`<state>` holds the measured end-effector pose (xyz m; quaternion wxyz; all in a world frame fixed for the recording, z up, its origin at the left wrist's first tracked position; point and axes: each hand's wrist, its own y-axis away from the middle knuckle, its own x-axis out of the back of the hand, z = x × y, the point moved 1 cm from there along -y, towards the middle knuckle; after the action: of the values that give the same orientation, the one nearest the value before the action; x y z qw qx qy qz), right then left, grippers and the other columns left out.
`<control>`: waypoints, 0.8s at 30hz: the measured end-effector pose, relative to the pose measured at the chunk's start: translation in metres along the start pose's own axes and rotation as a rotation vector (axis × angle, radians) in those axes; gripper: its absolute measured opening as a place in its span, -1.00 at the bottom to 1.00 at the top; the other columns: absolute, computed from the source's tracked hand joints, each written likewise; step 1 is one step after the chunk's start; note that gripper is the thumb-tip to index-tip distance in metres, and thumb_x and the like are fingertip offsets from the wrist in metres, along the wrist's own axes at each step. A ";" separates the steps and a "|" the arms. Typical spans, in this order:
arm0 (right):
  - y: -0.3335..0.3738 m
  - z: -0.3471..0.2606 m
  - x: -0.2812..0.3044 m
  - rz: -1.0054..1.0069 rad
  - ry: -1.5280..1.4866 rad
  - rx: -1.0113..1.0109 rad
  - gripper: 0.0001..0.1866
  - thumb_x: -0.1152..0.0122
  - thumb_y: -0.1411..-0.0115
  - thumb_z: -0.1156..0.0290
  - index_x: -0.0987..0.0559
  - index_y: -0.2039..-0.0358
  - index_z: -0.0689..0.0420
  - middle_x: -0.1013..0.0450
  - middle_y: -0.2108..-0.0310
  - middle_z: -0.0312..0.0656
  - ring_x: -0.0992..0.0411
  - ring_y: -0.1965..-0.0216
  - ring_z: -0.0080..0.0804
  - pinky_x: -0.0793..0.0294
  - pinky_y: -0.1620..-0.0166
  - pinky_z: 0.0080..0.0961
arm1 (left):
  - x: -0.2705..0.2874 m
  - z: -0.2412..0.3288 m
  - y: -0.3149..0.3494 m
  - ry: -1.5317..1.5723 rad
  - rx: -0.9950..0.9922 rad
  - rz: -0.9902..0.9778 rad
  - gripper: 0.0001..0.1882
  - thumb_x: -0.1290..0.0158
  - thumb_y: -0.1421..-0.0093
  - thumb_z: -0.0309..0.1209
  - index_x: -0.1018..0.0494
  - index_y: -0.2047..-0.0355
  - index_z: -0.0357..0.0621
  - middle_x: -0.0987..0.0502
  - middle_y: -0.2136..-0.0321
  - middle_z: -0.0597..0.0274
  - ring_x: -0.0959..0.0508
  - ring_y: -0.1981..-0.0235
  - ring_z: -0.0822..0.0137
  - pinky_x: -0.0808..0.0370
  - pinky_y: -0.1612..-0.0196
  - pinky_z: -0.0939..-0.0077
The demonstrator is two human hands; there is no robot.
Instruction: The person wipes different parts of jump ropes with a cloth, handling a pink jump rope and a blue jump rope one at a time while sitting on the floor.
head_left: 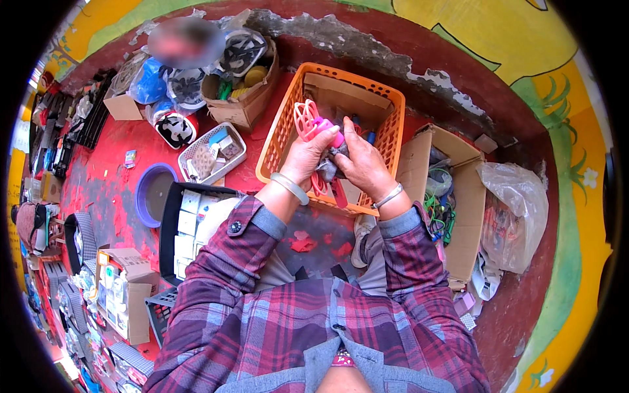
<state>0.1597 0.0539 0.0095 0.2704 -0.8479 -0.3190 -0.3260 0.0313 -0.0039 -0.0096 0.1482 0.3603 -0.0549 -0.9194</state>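
Note:
Both of my hands are raised over the near edge of an orange plastic basket [288, 118]. My left hand [303, 158] and my right hand [362, 162] together grip a small pink fan [313, 122] with a round wire-like guard and a dark grey part under it. The pink guard sticks up to the left above my left fingers. Each wrist wears a silver bangle. My sleeves are plaid, purple and grey. Cardboard lines the basket's inside.
A cardboard box [458, 196] with green cables stands at right, beside a clear plastic bag [517, 216]. At left lie a white tray [213, 154] of small parts, a purple bowl [152, 193], a black crate [171, 229] of white boxes and more cartons on the red floor.

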 end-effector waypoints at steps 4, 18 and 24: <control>-0.001 0.000 0.005 -0.059 0.011 -0.010 -0.28 -0.12 -0.04 0.32 -0.10 -0.15 0.39 -0.37 0.16 0.25 -0.36 0.08 0.08 -0.34 0.04 -0.23 | -0.003 0.008 0.003 0.031 -0.002 0.046 -0.84 -0.13 -0.10 -0.35 -0.42 0.32 -0.05 -0.49 0.45 0.35 -0.49 0.45 0.46 -0.45 0.37 0.56; -0.002 -0.005 0.032 -0.276 -0.350 -0.180 -0.60 -0.19 -0.01 0.30 -0.43 0.16 0.22 -0.44 0.45 -0.09 -0.45 0.44 -0.37 -0.44 0.34 -0.47 | 0.008 0.032 0.002 0.150 -0.054 0.060 -0.77 -0.16 -0.08 -0.38 -0.41 0.25 -0.04 -0.50 0.38 0.31 -0.52 0.36 0.38 -0.50 0.29 0.45; 0.001 -0.001 0.038 -0.347 -0.511 -0.252 -0.66 -0.20 0.00 0.32 -0.48 0.22 0.20 -0.44 0.48 -0.17 -0.43 0.45 -0.48 -0.43 0.36 -0.52 | 0.021 0.051 0.002 0.216 -0.097 0.152 -0.73 -0.20 -0.05 -0.30 -0.42 0.25 0.02 -0.51 0.39 0.32 -0.53 0.37 0.36 -0.52 0.31 0.37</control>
<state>0.1827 0.0670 0.0375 0.0152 -0.8621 -0.4733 -0.1806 -0.0175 -0.0124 0.0148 0.2395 0.4444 -0.0213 -0.8630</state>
